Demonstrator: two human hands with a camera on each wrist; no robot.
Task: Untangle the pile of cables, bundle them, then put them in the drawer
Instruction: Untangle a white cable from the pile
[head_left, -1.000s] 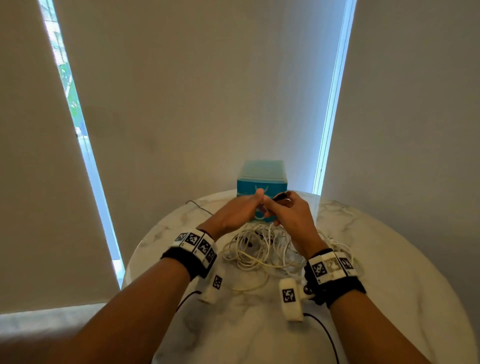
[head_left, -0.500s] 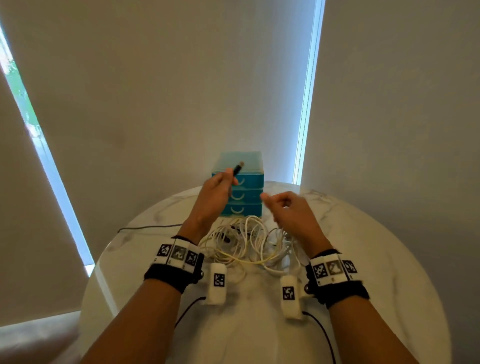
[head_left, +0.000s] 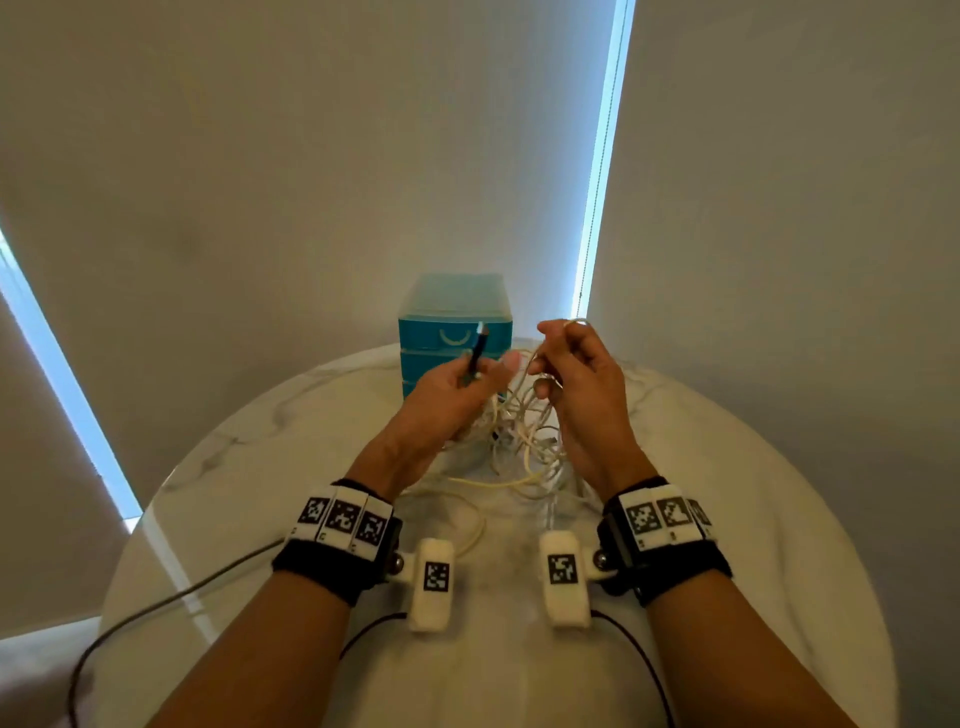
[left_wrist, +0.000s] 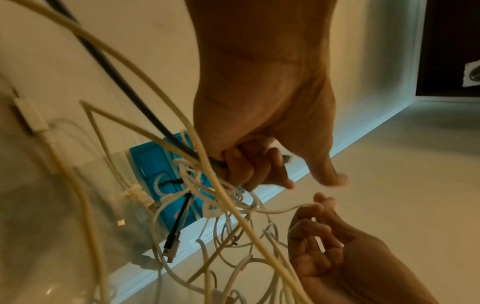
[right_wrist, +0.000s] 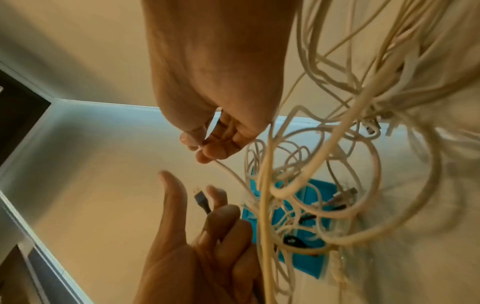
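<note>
A tangle of white and cream cables (head_left: 519, 441) lies mid-table in front of a blue drawer unit (head_left: 453, 325). My left hand (head_left: 483, 371) grips a black cable (left_wrist: 116, 67) with the lower fingers, thumb out straight. Its plug end (head_left: 478, 345) sticks up above the fist. My right hand (head_left: 550, 358) is raised beside it and pinches a thin white cable (left_wrist: 285, 209) between thumb and fingertips, so several strands hang from it to the pile. The right wrist view shows the pinch (right_wrist: 202, 147) and the black plug (right_wrist: 201, 198) in my left hand (right_wrist: 207, 222).
The round marble table (head_left: 753, 545) stands against pale blinds with bright window slits on both sides. The drawer unit's three drawers look closed. A dark cable (head_left: 182, 597) trails over the table's left edge. Thin black wrist-camera leads (head_left: 639, 654) run toward me.
My hands were together at the black plug, then parted. The left keeps the plug upright. The right has taken a white cable and lifted strands off the pile.
</note>
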